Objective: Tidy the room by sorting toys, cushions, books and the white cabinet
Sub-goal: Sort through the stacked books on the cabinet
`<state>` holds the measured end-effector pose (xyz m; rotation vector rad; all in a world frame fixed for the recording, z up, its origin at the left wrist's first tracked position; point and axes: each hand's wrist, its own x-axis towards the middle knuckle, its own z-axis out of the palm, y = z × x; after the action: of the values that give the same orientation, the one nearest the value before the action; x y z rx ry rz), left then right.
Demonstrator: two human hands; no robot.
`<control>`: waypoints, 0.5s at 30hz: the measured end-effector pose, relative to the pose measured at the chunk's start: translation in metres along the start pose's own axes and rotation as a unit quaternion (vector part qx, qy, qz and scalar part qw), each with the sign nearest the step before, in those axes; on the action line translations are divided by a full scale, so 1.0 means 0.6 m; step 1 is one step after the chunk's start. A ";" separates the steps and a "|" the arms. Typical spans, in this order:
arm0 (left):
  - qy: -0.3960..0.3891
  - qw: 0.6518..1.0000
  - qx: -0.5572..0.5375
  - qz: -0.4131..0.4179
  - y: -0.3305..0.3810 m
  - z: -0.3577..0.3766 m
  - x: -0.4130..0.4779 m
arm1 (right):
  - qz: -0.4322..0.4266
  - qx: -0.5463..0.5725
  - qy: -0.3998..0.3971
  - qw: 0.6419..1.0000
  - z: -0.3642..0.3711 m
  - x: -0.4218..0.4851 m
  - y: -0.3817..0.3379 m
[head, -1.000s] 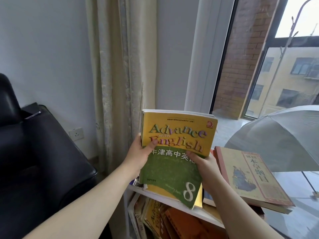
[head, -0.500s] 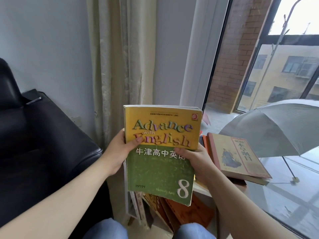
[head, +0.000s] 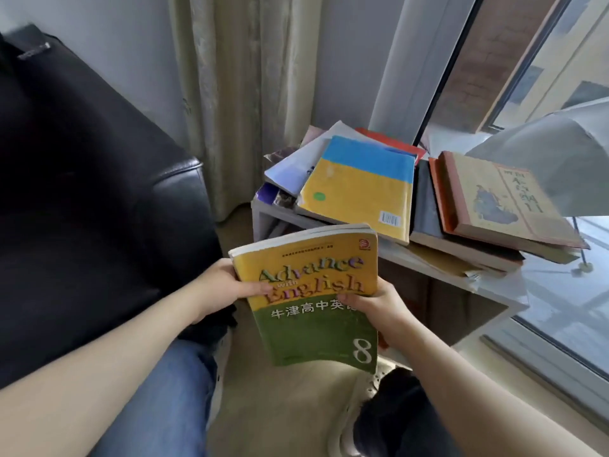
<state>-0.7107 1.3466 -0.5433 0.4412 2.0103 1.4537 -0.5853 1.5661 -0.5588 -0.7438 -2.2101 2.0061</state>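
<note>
Both my hands hold a yellow and green English textbook (head: 313, 298) upright in front of me, above my knees. My left hand (head: 220, 288) grips its left edge with the thumb on the cover. My right hand (head: 379, 308) grips its right edge, thumb on the cover too. Beyond it stands the white cabinet (head: 487, 285), low and open-fronted. On its top lie a blue and yellow book (head: 359, 189), a pile of thin booklets (head: 296, 166) and a brown old-style book (head: 494, 199) stacked on darker books.
A black leather armchair (head: 82, 192) fills the left side. A beige curtain (head: 237, 94) hangs behind the cabinet. A grey open umbrella (head: 560, 153) stands by the window on the right. My legs in jeans (head: 171, 390) and a shoe (head: 372, 407) are below the book.
The view has tilted down and I have drawn the textbook back and lower, away from the cabinet. The books on the cabinet top have come into sight. Both hands keep their grip.
</note>
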 end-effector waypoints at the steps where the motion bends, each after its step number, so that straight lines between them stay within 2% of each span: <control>1: -0.001 1.000 0.006 -0.008 -0.009 0.001 0.009 | 0.013 -0.015 -0.005 1.000 -0.003 0.007 0.011; 4: -0.006 0.998 0.044 -0.034 -0.028 0.003 0.037 | 0.054 -0.059 -0.014 0.997 -0.015 0.031 0.041; 7: -0.060 0.990 0.108 -0.069 -0.048 0.010 0.066 | 0.096 -0.082 -0.030 0.992 -0.023 0.064 0.069; 11: -0.146 0.949 0.263 -0.092 -0.062 0.040 0.075 | 0.097 -0.117 -0.105 0.983 -0.015 0.097 0.085; 15: -0.152 0.930 0.314 -0.113 -0.063 0.040 0.091 | 0.117 -0.126 -0.149 0.974 -0.001 0.125 0.104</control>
<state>-0.7332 1.3835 -0.5992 0.6277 2.1447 0.5351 -0.6320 1.5978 -0.6380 -0.8076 -2.7022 2.0843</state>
